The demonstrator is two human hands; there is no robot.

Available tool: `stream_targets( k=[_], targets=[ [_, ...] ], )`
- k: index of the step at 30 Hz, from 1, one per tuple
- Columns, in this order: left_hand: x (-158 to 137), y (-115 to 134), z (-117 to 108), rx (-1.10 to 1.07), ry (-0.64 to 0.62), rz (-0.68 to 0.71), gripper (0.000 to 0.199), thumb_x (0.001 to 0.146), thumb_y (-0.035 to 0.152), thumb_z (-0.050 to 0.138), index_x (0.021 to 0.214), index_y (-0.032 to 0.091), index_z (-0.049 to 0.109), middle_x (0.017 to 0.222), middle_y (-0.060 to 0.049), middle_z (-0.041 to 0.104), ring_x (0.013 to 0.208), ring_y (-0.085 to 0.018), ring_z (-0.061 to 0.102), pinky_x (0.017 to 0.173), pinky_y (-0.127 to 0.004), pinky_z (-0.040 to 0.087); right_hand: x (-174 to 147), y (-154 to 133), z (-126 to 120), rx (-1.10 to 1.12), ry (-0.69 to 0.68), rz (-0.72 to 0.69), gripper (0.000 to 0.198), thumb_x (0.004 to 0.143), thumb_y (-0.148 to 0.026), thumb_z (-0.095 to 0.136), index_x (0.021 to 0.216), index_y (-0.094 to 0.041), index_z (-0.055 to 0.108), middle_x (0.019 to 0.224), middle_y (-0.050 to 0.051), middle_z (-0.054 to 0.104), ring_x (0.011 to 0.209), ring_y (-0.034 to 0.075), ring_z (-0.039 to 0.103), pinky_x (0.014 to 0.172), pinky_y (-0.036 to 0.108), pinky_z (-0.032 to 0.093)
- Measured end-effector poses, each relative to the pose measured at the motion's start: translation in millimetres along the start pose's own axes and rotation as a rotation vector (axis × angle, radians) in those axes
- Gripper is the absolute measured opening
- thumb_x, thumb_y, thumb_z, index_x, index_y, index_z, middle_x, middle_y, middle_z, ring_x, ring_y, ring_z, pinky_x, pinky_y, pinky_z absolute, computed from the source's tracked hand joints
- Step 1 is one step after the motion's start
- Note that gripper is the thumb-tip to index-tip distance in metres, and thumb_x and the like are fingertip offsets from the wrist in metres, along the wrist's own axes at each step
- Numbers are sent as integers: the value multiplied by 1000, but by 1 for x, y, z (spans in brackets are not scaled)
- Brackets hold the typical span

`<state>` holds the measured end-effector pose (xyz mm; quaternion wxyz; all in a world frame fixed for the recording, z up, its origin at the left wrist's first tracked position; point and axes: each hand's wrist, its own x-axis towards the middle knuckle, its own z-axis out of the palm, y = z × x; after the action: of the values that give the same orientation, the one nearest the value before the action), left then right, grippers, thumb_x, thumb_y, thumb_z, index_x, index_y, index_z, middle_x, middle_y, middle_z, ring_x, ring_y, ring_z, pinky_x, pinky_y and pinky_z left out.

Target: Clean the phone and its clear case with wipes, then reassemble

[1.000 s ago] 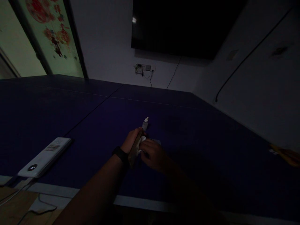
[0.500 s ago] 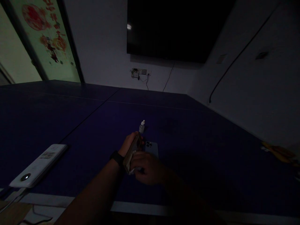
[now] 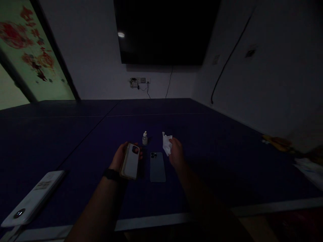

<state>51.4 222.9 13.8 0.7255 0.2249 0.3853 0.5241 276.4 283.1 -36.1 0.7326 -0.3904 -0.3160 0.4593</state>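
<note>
In my left hand [image 3: 119,157] is a phone case [image 3: 131,162], its pale inside facing up and its camera cutout at the far end. My fingers wrap round its edges. To the right, my right hand [image 3: 176,153] pinches a crumpled white tissue [image 3: 167,144] above the table. Between the two hands a dark phone [image 3: 157,168] lies back up, camera lenses at its upper left corner. Just beyond the case stands a small clear dropper bottle [image 3: 144,139] with a white cap.
The dark blue table [image 3: 101,195] runs back to the wall. A white power bank [image 3: 35,198] with a cable lies at the left. Yellow and white items [image 3: 280,144] sit along the right side. A large black screen [image 3: 166,30] hangs on the wall. The room is dim.
My right hand has moved off the case to the right with the tissue. The case has tipped flatter, showing its inside, and the phone is uncovered. The view has shifted slightly.
</note>
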Motion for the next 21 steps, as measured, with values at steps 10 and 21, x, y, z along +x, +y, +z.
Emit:
stream_targets(
  k=[10,21],
  targets=[
    [-19,15,3,1056,98,224,48,87,65,56,82,18,68,70,-5,68,67,-23,64,61,-31,48,4,9,4,81,-7,57,12,65,-32,66,71,-25,58,57,-7,60,51,15,55,49,24,43],
    [29,-1,15,1464,339,261,44,67,45,78,46,22,48,78,-20,70,122,-50,59,106,-59,37,6,8,4,82,-24,97,13,63,-32,66,73,-24,60,58,-7,63,51,15,57,49,24,43]
  ],
)
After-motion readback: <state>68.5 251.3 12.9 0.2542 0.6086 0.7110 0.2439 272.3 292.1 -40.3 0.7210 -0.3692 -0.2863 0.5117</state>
